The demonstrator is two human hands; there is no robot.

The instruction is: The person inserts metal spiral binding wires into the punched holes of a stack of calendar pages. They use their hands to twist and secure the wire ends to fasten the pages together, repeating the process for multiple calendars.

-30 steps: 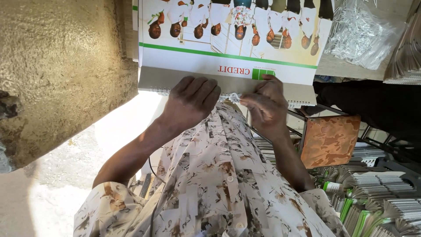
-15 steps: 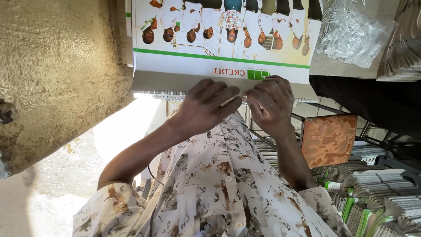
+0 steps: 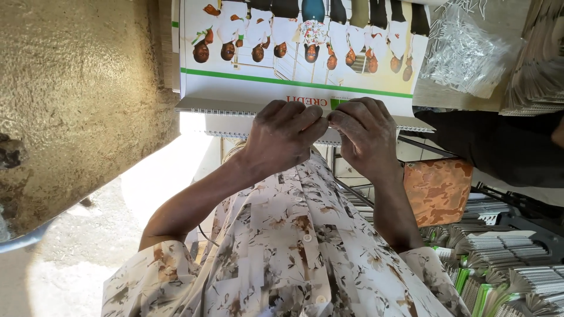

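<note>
Head view shows both hands at the wire-bound edge of a printed calendar point(image 3: 294, 88) lying on the desk; left hand point(image 3: 282, 138) and right hand point(image 3: 367, 138) meet there, fingers point(image 3: 311, 126) pinched narrow, seemingly on the spiral wire point(image 3: 229, 113), beside a bag of clear plastic pieces point(image 3: 464, 56)

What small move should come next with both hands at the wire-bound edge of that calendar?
Probably slide the fingertips a little along the wire binding and press again. The left hand and right hand meet at the middle of the calendar edge, fingertips together on the wire, while the coil on either side of them lies untouched. Whether it is fully closed there is too small to tell.
</note>
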